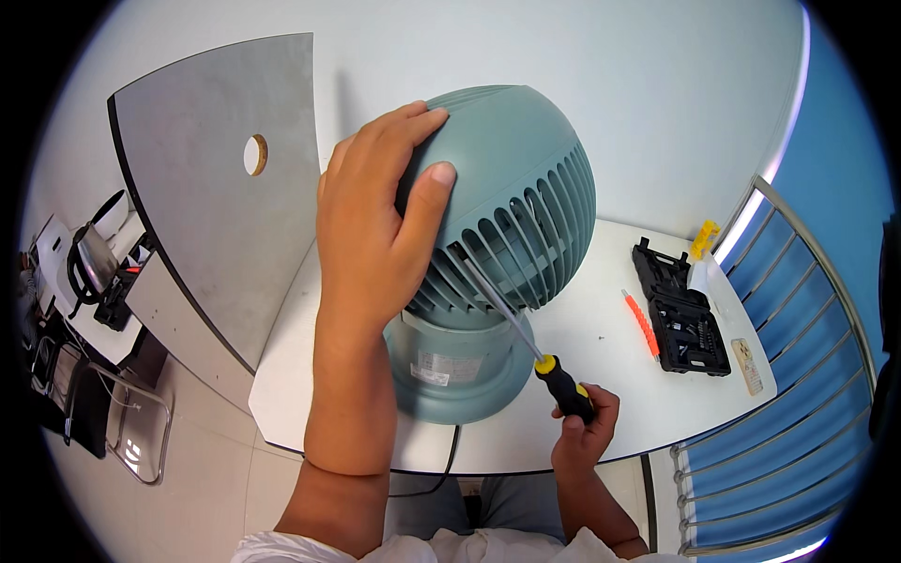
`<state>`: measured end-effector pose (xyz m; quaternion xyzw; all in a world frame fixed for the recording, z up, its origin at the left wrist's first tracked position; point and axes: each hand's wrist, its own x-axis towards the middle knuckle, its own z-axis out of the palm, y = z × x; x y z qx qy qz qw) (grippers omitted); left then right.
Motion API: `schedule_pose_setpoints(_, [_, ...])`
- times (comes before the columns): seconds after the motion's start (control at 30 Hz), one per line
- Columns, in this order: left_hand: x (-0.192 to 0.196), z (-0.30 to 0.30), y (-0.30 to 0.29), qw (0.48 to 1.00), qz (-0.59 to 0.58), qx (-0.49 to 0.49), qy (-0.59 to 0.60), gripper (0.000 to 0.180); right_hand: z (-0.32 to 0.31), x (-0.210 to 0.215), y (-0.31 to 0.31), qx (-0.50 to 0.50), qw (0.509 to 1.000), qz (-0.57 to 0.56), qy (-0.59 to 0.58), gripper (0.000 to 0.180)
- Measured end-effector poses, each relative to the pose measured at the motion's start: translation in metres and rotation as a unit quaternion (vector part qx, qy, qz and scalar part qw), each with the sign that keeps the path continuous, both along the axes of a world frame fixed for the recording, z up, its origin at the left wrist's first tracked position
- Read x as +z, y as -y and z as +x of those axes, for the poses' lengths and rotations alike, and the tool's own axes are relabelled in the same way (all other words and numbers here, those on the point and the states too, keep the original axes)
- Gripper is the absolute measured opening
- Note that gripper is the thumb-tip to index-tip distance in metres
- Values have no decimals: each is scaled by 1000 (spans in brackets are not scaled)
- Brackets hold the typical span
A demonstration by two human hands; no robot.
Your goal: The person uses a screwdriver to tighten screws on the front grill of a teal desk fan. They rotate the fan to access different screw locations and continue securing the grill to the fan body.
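A rounded grey-green fan (514, 141) with a slatted housing stands on the white table, its round base (488, 394) bearing pale labels. My left hand (380, 202) lies over the upper left of the housing, fingers spread and pressed against its shell. In my right hand (587, 427), closed round the black and yellow handle, is a screwdriver (563, 383). Its long metal shaft slants up and left, and the tip meets a dark opening at the edge of the slats. Whether the tip sits on a screw inside cannot be made out.
To the right on the white table (582, 352) lie an open black tool case (690, 333) with bits, an orange flexible rod (641, 324) and a yellow item (704, 239). A grey panel (211, 178) rises at left; a metal railing (812, 235) borders the right. A black cord (453, 460) hangs over the front edge.
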<state>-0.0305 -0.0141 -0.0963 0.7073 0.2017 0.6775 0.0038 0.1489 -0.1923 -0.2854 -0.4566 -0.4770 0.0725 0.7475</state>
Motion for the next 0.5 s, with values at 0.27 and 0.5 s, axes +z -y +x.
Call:
schedule_pose_setpoints(0.27, [0,1,0,1000,1,15,-11,36,10,16,8,183,972,-72,-128,52])
schedule_pose_setpoints(0.5, [1,1,2,1000,3,13,-13,35,9,22,11,313,907,-110,-260,31])
